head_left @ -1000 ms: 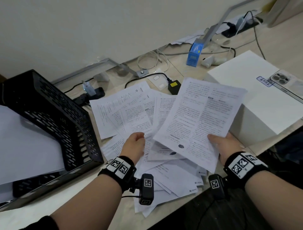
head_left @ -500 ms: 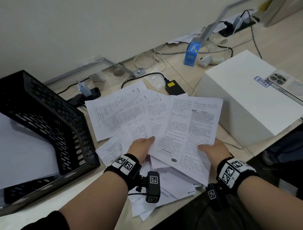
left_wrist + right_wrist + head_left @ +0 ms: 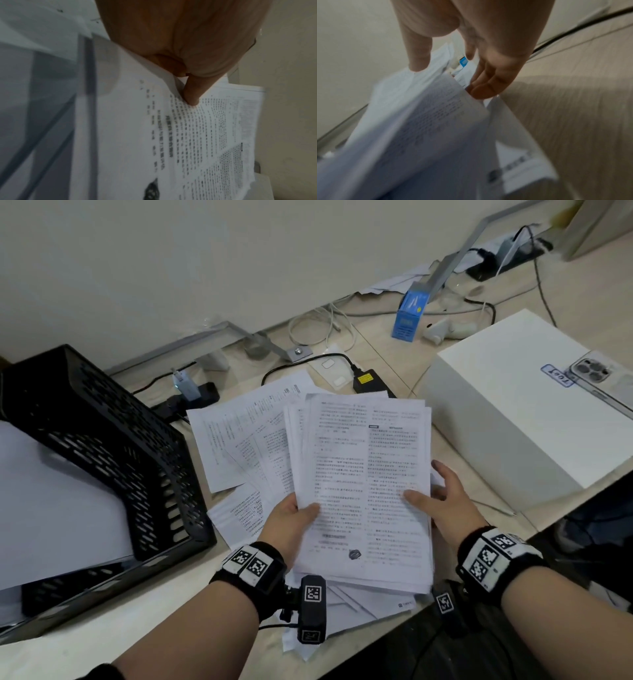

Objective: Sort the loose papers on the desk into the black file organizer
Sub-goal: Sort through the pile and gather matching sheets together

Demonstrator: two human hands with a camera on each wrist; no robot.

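I hold a stack of printed papers (image 3: 366, 481) between both hands above the desk. My left hand (image 3: 301, 513) grips its lower left edge, thumb on top, and the left wrist view shows that thumb pressed on the stack (image 3: 188, 135). My right hand (image 3: 433, 491) holds the right edge, thumb on the top sheet and fingers alongside and under it; the stack (image 3: 419, 128) is blurred in the right wrist view. More loose papers (image 3: 239, 436) lie fanned on the desk beneath. The black file organizer (image 3: 102, 446) stands at the left with white sheets (image 3: 51, 508) in it.
A white box (image 3: 513, 422) with a phone (image 3: 596, 374) on it stands close on the right. Behind the papers lie a black power adapter (image 3: 370, 381), cables, a plugged charger (image 3: 186, 386) and a blue box (image 3: 409, 316). The desk's front edge runs just under my wrists.
My right hand swung its sheets left onto those in my left hand, so the two bundles now form one stack. Both hands have closed in toward each other.
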